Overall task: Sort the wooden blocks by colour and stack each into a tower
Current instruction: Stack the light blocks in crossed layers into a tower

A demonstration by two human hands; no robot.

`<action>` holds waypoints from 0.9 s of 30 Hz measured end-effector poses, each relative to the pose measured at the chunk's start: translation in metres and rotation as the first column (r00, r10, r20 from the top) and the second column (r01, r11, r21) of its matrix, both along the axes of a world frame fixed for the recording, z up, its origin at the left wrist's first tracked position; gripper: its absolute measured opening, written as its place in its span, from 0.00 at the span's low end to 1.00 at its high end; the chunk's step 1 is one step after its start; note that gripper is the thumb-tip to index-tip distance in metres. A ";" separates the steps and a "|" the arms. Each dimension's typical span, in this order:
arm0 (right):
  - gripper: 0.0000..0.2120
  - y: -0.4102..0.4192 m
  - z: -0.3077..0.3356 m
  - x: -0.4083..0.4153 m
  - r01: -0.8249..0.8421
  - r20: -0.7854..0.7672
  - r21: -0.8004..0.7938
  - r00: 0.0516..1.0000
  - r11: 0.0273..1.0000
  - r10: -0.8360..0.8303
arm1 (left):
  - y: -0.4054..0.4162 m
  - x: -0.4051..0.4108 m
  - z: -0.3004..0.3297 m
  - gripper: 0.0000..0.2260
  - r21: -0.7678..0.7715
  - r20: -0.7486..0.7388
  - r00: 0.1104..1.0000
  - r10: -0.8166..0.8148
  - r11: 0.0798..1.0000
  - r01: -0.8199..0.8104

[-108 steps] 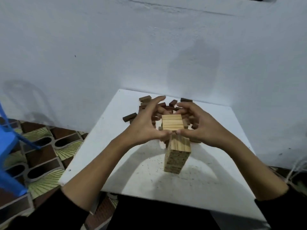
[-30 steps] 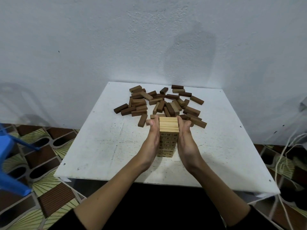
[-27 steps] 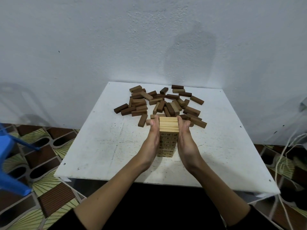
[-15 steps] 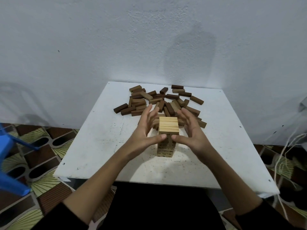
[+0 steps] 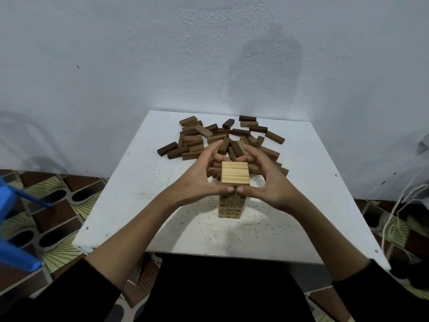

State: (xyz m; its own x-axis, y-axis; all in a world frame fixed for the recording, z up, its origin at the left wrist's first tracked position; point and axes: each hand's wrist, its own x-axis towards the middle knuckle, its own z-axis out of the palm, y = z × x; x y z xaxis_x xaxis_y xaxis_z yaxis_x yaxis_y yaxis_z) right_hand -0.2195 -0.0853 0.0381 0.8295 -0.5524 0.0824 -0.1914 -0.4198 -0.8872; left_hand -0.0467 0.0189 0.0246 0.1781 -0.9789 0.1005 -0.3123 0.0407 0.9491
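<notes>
A tower of light wooden blocks (image 5: 235, 173) stands upright in the middle of the white table (image 5: 139, 194). My left hand (image 5: 199, 180) and my right hand (image 5: 271, 182) cup its top from either side. Both thumbs press the near face just under the top layer, and the fingers curl round the far edge. Behind the tower lies a loose pile of dark and mid-brown blocks (image 5: 192, 145), spread across the far half of the table; my fingers hide part of it.
A white wall rises right behind the table. A blue plastic stool (image 5: 9, 205) stands on the patterned floor at the left. Pale cords (image 5: 394, 217) hang beside the table's right edge.
A second ago my palms pressed flat on the tower's left and right sides. They then drew back and opened, and now they have closed in on the top from front and back.
</notes>
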 end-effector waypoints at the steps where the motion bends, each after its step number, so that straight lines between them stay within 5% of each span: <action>1: 0.41 0.000 0.000 0.000 -0.002 0.003 -0.007 1.000 1.000 0.002 | 0.000 0.000 0.000 0.47 0.001 -0.002 1.000 0.004 1.000 -0.004; 27: 0.39 0.000 -0.005 0.000 -0.019 0.042 -0.036 0.999 0.999 0.020 | 0.004 -0.004 -0.003 0.47 -0.017 -0.058 0.998 0.028 0.999 -0.029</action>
